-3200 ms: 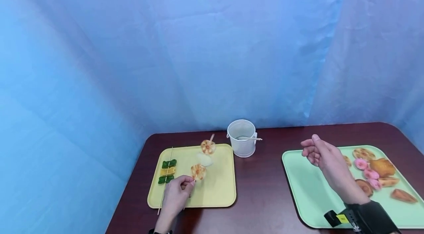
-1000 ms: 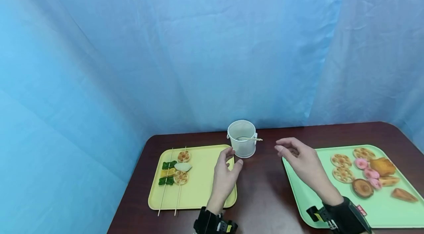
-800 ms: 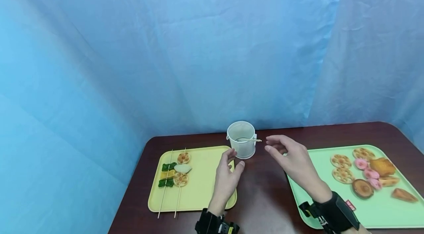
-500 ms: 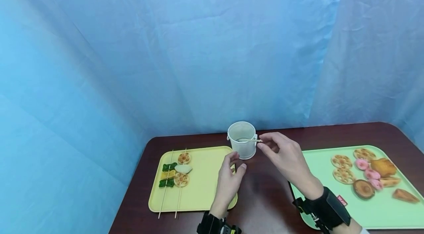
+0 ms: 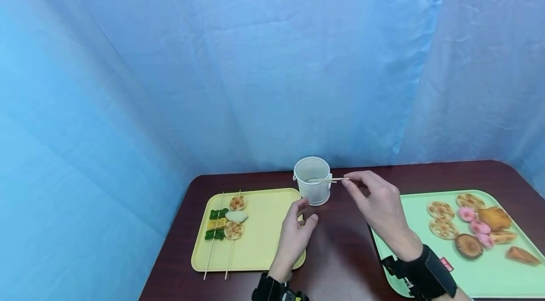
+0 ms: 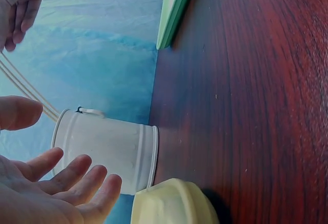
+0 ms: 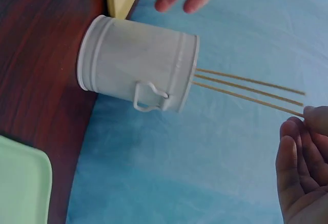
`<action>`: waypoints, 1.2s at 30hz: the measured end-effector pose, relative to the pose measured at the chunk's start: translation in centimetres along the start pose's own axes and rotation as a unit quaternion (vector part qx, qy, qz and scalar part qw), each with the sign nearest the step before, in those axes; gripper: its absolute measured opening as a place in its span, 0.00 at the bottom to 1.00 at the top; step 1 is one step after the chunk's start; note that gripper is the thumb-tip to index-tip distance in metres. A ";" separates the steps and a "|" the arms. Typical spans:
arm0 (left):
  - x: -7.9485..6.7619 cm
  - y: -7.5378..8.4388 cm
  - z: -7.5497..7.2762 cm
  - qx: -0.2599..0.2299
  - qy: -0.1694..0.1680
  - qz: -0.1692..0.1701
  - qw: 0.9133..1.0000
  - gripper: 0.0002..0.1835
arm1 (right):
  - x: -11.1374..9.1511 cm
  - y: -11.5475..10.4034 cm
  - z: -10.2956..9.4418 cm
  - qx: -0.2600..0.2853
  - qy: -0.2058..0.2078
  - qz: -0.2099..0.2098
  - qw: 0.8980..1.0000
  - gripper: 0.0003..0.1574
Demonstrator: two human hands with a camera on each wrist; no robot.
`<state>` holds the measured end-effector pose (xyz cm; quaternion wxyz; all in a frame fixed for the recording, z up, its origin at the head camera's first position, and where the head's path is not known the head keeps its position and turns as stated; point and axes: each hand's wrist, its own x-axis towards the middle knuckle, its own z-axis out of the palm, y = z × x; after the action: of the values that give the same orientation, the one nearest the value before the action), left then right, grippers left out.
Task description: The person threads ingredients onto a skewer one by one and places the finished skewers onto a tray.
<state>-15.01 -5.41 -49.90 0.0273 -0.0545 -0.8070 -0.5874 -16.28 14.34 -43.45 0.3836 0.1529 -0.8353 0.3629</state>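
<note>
My right hand pinches the end of one bamboo skewer between thumb and fingertips. That skewer leans out of the white bucket, and two other skewers beside it stay free of the fingers in the right wrist view. My left hand hovers between the bucket and the right edge of the yellow tray, fingers spread and holding nothing. On that tray lie two threaded skewers: one bears green and yellow pieces, the other two lotus root slices with a pale piece between them.
The green tray at the right holds lotus root slices, a mushroom-like round, pink pieces and brown-orange pieces. A blue curtain hangs behind the dark wooden table.
My left hand has let go of the lotus root skewer on the yellow tray and moved right towards the bucket. My right hand came left, took a skewer end and drew it slightly outward.
</note>
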 end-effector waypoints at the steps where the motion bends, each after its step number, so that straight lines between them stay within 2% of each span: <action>1: 0.0 0.0 0.0 0.001 0.001 0.000 1.000 0.27 | 0.0 0.0 -0.3 0.002 0.002 0.003 1.000 0.08; 6: 0.0 -0.2 0.0 -0.004 0.006 0.005 1.000 0.27 | 0.4 -0.1 -2.1 0.014 0.030 0.002 0.999 0.09; 13: 0.0 -0.2 -0.4 -0.009 0.029 0.002 1.000 0.27 | 0.9 -0.1 -4.3 0.060 0.118 0.001 0.991 0.12; 18: 0.1 -0.3 -0.7 -0.012 0.029 -0.002 1.000 0.27 | 0.7 0.1 -5.5 0.142 0.140 0.053 0.978 0.13; 20: 0.2 -0.2 -0.7 -0.015 0.029 0.004 0.999 0.27 | 0.5 0.1 -5.9 0.192 0.137 0.084 0.968 0.13; 23: 0.3 0.0 -0.8 -0.022 0.027 0.011 0.999 0.26 | 0.3 0.1 -6.3 0.288 0.133 0.135 0.939 0.12; 26: 0.3 0.6 -0.9 -0.038 0.020 0.013 0.999 0.26 | 0.2 -0.1 -6.5 0.362 0.133 0.192 0.902 0.13; 30: 0.2 1.8 -0.9 -0.106 0.018 0.027 0.994 0.25 | -0.2 -0.2 -5.9 0.445 0.131 0.230 0.856 0.12; 32: 0.1 2.4 -0.8 -0.156 0.031 0.048 0.986 0.24 | -0.5 -0.2 -5.4 0.492 0.125 0.232 0.830 0.10; 34: 0.0 3.0 -0.5 -0.212 0.042 0.070 0.974 0.23 | -1.0 -0.1 -4.9 0.543 0.113 0.226 0.801 0.09; 36: -0.1 3.5 -0.2 -0.282 0.046 0.089 0.954 0.22 | -1.4 0.0 -4.4 0.582 0.100 0.228 0.774 0.09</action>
<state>-14.49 -4.55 -46.57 0.0995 -0.1044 -0.5984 -0.7881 -13.00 17.53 -42.55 0.2086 0.1150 -0.4324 0.8697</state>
